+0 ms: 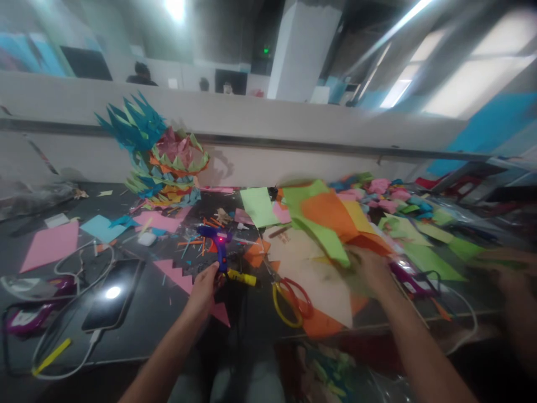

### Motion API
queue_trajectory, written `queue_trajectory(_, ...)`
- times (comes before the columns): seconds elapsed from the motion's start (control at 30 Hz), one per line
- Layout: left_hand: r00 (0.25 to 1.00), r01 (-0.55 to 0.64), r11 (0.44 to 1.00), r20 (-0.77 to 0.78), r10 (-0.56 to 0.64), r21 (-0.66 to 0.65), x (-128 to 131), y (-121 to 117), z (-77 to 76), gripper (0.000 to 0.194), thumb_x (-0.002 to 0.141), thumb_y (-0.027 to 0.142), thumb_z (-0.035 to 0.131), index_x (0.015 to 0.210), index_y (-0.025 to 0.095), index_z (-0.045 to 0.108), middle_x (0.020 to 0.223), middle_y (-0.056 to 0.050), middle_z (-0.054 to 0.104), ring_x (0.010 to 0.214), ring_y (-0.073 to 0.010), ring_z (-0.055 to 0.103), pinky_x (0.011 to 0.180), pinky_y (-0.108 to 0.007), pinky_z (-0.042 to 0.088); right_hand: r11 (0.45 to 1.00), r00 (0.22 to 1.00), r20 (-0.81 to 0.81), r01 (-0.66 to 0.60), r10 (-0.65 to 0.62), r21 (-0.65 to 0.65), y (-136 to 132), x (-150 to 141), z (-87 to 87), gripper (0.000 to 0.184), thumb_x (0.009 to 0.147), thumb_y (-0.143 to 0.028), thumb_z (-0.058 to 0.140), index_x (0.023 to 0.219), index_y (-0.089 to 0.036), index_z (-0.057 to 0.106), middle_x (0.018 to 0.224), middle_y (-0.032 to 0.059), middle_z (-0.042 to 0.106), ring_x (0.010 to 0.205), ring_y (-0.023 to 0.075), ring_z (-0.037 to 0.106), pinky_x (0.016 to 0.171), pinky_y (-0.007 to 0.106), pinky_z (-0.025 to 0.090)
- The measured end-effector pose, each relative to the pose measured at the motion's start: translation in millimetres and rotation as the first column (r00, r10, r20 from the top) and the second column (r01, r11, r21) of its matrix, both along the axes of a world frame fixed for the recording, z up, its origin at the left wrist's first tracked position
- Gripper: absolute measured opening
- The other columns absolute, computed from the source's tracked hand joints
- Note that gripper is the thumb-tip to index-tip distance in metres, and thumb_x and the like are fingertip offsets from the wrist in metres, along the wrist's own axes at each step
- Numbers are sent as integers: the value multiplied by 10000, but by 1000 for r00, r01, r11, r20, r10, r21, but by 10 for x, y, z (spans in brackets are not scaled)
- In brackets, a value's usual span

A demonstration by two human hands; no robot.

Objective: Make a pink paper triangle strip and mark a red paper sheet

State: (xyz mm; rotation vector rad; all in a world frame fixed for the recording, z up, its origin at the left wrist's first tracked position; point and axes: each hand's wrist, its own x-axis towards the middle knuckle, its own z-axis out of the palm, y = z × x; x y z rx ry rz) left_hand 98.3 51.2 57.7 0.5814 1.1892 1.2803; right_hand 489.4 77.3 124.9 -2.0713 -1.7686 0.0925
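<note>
Over the dark surface, left of centre, the left hand grips a glue gun, probably light, stiff, best held by its handle; right hand at orange paper, closure unclear.

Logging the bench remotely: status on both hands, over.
Left hand at purple glue gun, on its handle end. Right hand, blurred, at green and orange sheets. Scissors lying between the hands.

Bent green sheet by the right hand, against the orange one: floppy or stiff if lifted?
Probably floppy: the green sheet visibly curves. Likely light, since it looks thin, like paper. Might drag the orange sheet along, as the two overlap.
</note>
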Motion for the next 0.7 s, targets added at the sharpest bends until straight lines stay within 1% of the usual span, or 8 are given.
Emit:
queue_trajectory(0.07,1000,12,1000,-16,-12,-2,41,11,-14,460,536,573,679,624,137,561,515,42,490,474,-86,434,485,-211,346,996,997,69,-37,42,-75,-17,36,-117,249,757,-208,485,893,-167,689,960,100,686,896,264,619,802,342,437)
queue_trajectory(0.23,998,34,999,-57,-33,17,96,-35,0,472,552,598,665,592,144,543,495,49,474,479,-83,413,495,-202,334,970,974,199,-58,107,-236,61,89,-465,269,835,-233,426,949,-185,664,975,87,683,883,234,628,757,308,439)
queue_trajectory(0.33,996,22,1000,-89,-20,18,85,-100,-3,472,574,602,653,576,146,532,502,44,481,497,-88,422,512,-203,336,946,955,258,-61,149,-320,82,99,-565,280,845,-212,405,964,-164,654,992,108,673,892,236,626,749,305,432)
queue_trajectory(0.43,994,1,1000,-113,0,12,56,-144,-41,476,573,609,650,587,146,542,510,38,492,500,-96,429,518,-212,340,920,937,302,-46,175,-390,75,104,-522,273,822,-192,421,957,-151,654,983,127,670,879,259,627,736,330,429)
queue_trajectory(0.5,993,-10,1000,-120,11,6,35,-149,-67,484,563,620,648,598,147,550,510,37,491,495,-99,427,511,-217,338,902,930,323,-19,174,-431,74,61,-441,232,770,-161,462,865,-145,673,888,139,684,822,282,636,719,361,430)
queue_trajectory(0.6,992,-8,1000,-122,7,-1,15,-132,-69,485,560,621,645,582,149,536,510,38,480,495,-96,420,505,-213,332,902,929,338,11,150,-432,99,-177,-331,211,747,-147,461,761,-121,670,809,175,678,793,312,634,711,404,427)
queue_trajectory(0.63,992,-1,1000,-122,1,-1,11,-123,-57,481,565,616,645,573,150,527,509,39,476,494,-94,415,502,-211,328,911,933,329,2,147,-413,118,-311,-317,240,777,-166,435,799,-117,669,842,184,674,817,307,631,722,403,428)
queue_trajectory(0.7,992,17,1000,-123,-17,1,9,-107,-20,470,584,606,637,570,151,518,507,40,469,488,-90,406,494,-207,318,930,945,279,-59,169,-362,185,-633,-344,325,857,-232,358,997,-133,635,1002,167,655,909,255,618,765,354,432)
